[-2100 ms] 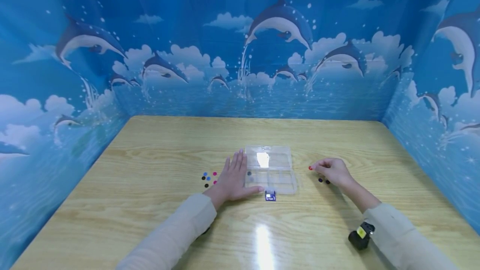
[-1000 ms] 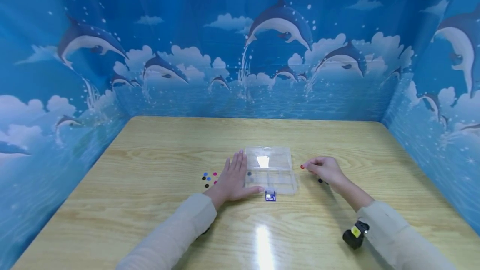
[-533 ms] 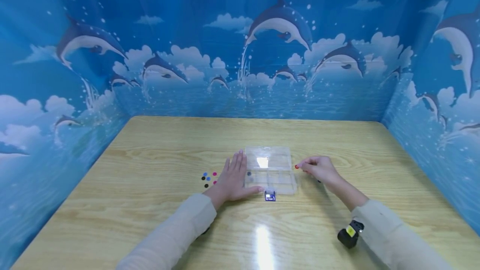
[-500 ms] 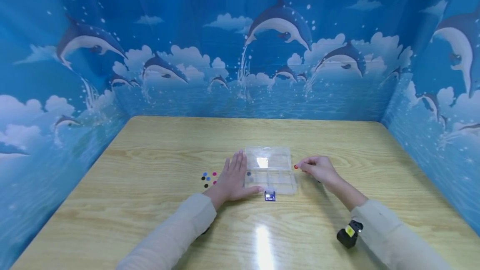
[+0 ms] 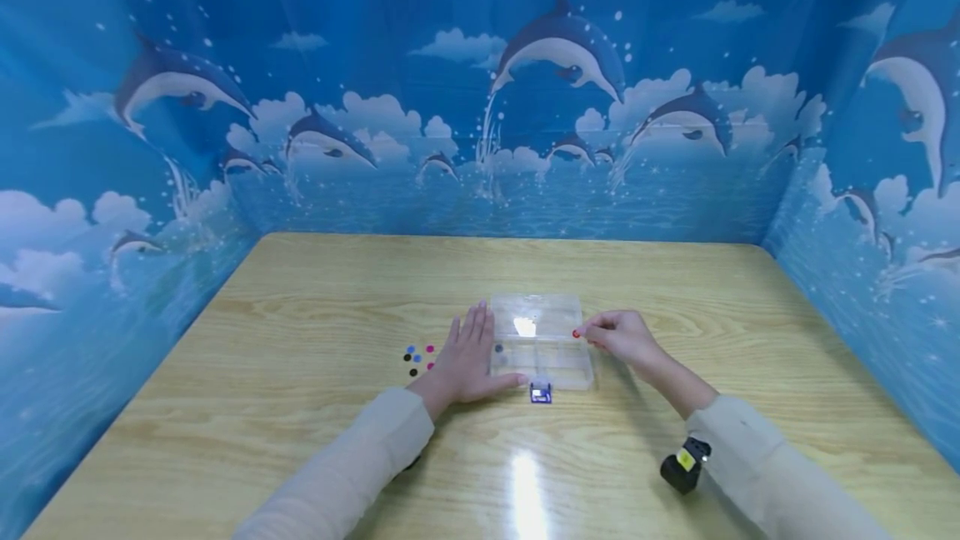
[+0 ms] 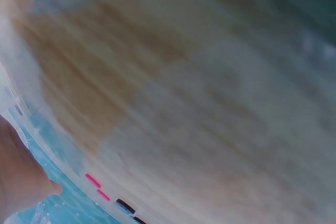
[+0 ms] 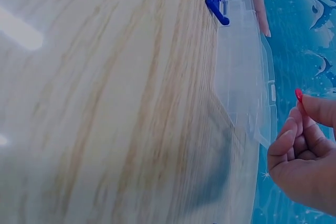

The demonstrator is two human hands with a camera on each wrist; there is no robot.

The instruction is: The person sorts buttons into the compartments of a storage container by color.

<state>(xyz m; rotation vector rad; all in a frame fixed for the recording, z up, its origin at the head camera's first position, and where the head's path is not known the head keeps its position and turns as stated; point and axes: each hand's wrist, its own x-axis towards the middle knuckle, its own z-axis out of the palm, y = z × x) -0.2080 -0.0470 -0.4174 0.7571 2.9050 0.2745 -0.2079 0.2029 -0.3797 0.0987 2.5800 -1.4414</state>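
A clear plastic compartment box (image 5: 587,375) lies on the table with its lid raised back and its blue latch (image 5: 540,392) toward me. My left hand (image 5: 467,361) rests flat against the box's left side, fingers straight, thumb along the front edge. One dark disc (image 5: 498,348) sits in the leftmost back compartment. Between thumb and fingertips my right hand (image 5: 626,340) pinches a small red disc (image 5: 576,333) over the box's right edge. In the right wrist view the red disc (image 7: 298,95) shows edge-on, the other fingers curled below it.
Left of my left hand lie several small discs, among them a blue disc (image 5: 411,349), a black disc (image 5: 413,372) and a pink disc (image 5: 430,348). A dolphin-print curtain (image 5: 480,107) encloses the wooden table (image 5: 337,273) behind and at the sides.
My right hand has moved left with the red disc, from the table right of the box to above its right edge. Its arm now hides the black discs there. The left hand stays still.
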